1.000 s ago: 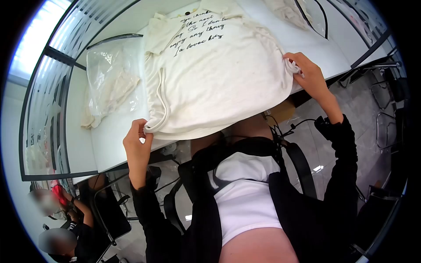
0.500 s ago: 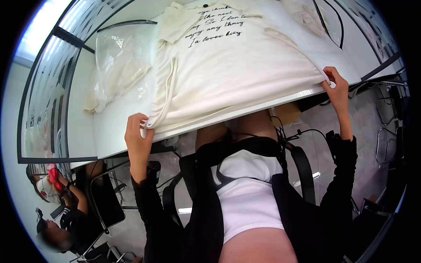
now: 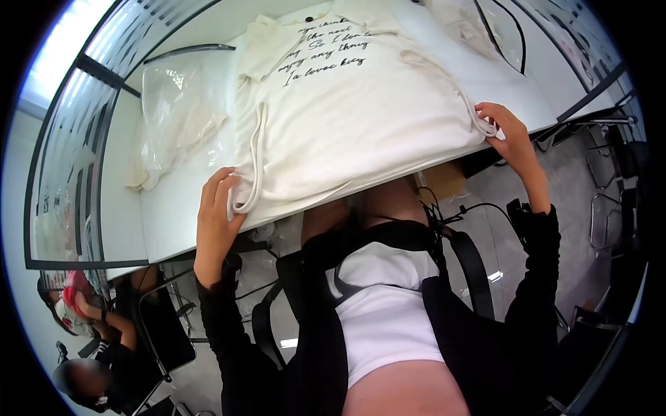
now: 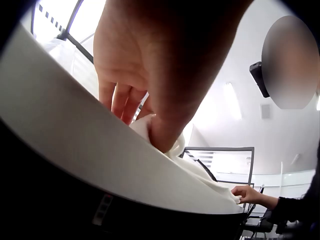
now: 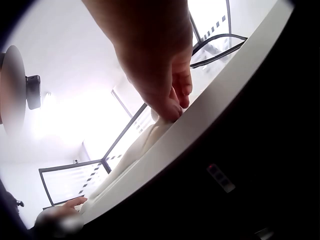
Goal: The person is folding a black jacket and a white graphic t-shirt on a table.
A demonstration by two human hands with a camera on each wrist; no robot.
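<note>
A cream T-shirt (image 3: 361, 132) with black script lettering across its chest lies spread on the white table, collar side away from the person. The left hand (image 3: 218, 215) pinches the shirt's left hem corner at the table's front edge, where a long fold runs up the side. In the left wrist view, pale cloth (image 4: 145, 127) shows between its thumb and fingers. At the opposite hem corner, the right hand (image 3: 512, 135) pinches a small loop of bunched cloth. The right wrist view has this hand's fingertips (image 5: 172, 112) close over the table's edge.
Left of the shirt lies a clear plastic bag (image 3: 182, 114) with cream cloth inside. Another dark-edged bag (image 3: 479, 28) lies at the back right. Framed partitions (image 3: 69, 159) flank the table (image 3: 170, 222). Another person (image 3: 114, 333) sits at lower left.
The right hand first drew the hem corner outward to the right, straightening the hem, then came back inward slightly with it. The left hand keeps its hold at the left corner.
</note>
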